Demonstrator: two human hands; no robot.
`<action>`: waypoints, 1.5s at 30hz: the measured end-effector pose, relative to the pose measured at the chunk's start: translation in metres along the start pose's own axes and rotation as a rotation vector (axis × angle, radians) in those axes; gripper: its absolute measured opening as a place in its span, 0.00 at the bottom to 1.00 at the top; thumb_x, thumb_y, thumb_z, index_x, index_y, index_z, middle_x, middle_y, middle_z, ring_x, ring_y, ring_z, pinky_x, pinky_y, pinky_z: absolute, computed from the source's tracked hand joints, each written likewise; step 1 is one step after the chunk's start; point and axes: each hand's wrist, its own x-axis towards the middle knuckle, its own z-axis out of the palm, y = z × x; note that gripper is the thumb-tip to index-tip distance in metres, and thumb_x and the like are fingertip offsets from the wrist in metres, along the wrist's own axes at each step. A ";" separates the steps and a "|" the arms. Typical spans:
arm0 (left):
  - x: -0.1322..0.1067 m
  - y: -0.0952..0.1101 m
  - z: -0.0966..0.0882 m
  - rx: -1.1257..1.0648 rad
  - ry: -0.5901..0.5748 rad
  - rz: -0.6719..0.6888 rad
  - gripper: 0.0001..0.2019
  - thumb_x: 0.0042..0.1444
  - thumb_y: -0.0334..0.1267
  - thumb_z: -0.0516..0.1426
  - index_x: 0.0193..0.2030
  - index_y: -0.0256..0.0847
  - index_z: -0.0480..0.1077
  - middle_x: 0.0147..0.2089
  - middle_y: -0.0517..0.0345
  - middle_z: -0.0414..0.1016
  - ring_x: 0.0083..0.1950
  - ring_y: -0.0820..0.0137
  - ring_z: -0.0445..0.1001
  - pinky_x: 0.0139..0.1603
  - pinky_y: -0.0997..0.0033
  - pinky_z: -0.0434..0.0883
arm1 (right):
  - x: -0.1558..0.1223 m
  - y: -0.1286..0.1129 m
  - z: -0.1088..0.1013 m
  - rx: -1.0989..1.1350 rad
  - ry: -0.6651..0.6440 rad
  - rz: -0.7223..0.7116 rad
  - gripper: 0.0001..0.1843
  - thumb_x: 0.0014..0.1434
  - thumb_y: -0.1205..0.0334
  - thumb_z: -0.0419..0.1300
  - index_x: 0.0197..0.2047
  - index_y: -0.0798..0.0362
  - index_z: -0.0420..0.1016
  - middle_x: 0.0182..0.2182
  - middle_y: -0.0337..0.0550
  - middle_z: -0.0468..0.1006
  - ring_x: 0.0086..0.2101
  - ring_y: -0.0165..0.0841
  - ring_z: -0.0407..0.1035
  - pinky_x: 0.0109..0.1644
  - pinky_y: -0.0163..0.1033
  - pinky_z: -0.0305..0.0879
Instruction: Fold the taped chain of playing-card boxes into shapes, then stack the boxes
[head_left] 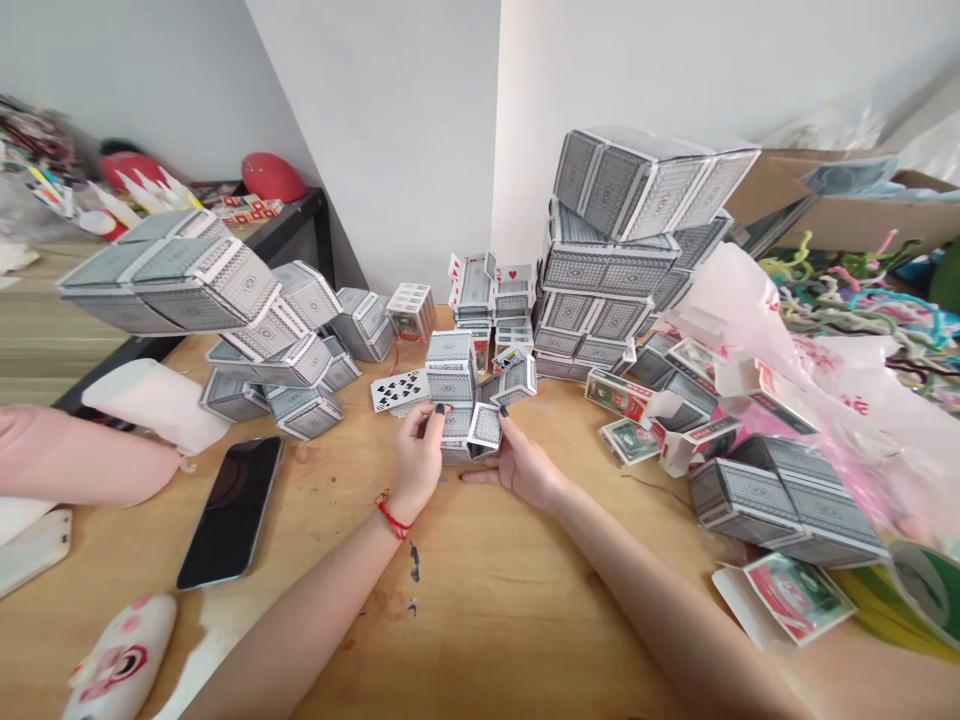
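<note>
My left hand (420, 455), with a red string on its wrist, pinches the left side of a small cube folded from playing cards (471, 428). My right hand (517, 462) grips the same cube from the right, thumb on its front face. Both rest low over the wooden table (480, 590). Just behind the held cube stand more card cubes (451, 366), one tilted at the right (517, 378). A loose spade card (397, 390) lies face up to the left.
Big stacks of card cubes rise at the left (187, 280) and back right (637, 240). A black phone (232, 510) lies at the left, card boxes (795, 595) and a pink plastic bag (810, 380) at the right. Another person's pink sleeve (75, 455) reaches in from the left.
</note>
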 end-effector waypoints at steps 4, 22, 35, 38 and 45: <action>-0.001 0.001 0.001 -0.008 0.004 0.012 0.09 0.53 0.42 0.56 0.29 0.39 0.68 0.28 0.61 0.68 0.30 0.73 0.65 0.30 0.76 0.63 | 0.000 0.001 0.000 -0.017 0.008 0.004 0.22 0.67 0.50 0.45 0.51 0.56 0.69 0.43 0.53 0.80 0.39 0.40 0.77 0.49 0.54 0.71; -0.002 -0.010 -0.003 -0.237 -0.122 0.061 0.21 0.54 0.37 0.57 0.55 0.45 0.61 0.51 0.52 0.73 0.50 0.66 0.73 0.50 0.67 0.69 | -0.002 -0.001 0.001 -0.041 0.000 0.016 0.21 0.64 0.51 0.52 0.49 0.60 0.70 0.34 0.53 0.81 0.35 0.39 0.78 0.47 0.51 0.73; 0.002 0.002 -0.005 -0.071 -0.246 0.152 0.23 0.56 0.40 0.55 0.59 0.40 0.66 0.59 0.49 0.69 0.62 0.59 0.65 0.62 0.59 0.62 | -0.001 0.000 0.002 -0.183 0.037 -0.013 0.25 0.59 0.45 0.57 0.46 0.58 0.75 0.31 0.49 0.82 0.34 0.40 0.78 0.42 0.48 0.75; 0.000 0.005 -0.005 -0.043 -0.273 0.151 0.22 0.57 0.40 0.55 0.58 0.39 0.66 0.58 0.49 0.70 0.63 0.58 0.63 0.63 0.58 0.61 | 0.000 0.000 0.004 -0.223 0.068 -0.011 0.25 0.58 0.44 0.58 0.45 0.59 0.75 0.29 0.49 0.82 0.32 0.40 0.77 0.41 0.47 0.76; -0.001 0.007 -0.003 -0.077 -0.285 0.156 0.23 0.57 0.38 0.54 0.60 0.40 0.65 0.60 0.49 0.69 0.60 0.60 0.66 0.61 0.61 0.64 | 0.002 0.002 -0.006 -0.244 0.011 -0.020 0.29 0.52 0.41 0.61 0.45 0.60 0.74 0.32 0.51 0.82 0.31 0.40 0.78 0.40 0.48 0.76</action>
